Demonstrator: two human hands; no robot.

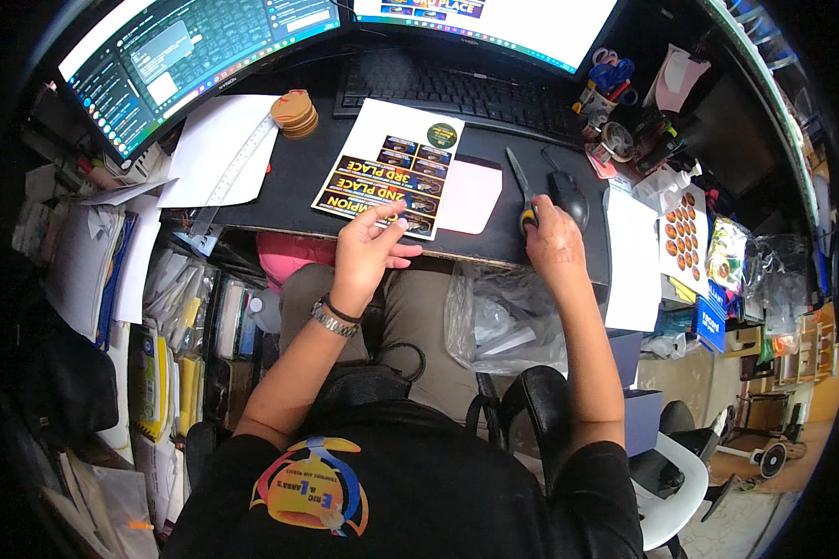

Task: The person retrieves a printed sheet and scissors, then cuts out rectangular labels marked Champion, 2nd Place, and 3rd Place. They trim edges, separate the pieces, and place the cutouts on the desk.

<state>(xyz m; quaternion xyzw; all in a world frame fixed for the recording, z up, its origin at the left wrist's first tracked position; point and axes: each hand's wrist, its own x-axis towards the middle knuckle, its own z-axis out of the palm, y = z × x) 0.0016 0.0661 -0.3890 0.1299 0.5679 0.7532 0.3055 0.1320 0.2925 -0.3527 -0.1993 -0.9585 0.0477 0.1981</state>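
A printed sheet of dark award labels [391, 164] lies on the black desk, partly over a pink piece of paper [472, 198]. My left hand [374, 241] hovers at the sheet's near edge, palm turned inward and fingers apart; whether a fingertip touches the sheet, I cannot tell. To the right, my right hand [554, 236] is closed around the black and yellow handles of a pair of scissors [521, 178], whose blades point away from me on the desk. Beside that hand sits a black computer mouse [568, 200].
A keyboard [454, 98] and two monitors [210, 63] stand behind. A clear ruler [236, 157] lies on white paper, near a stack of round brown discs [295, 114]. At right are a sheet of round stickers [684, 234] and white paper [631, 258]; a plastic bag [507, 325] hangs below the desk edge.
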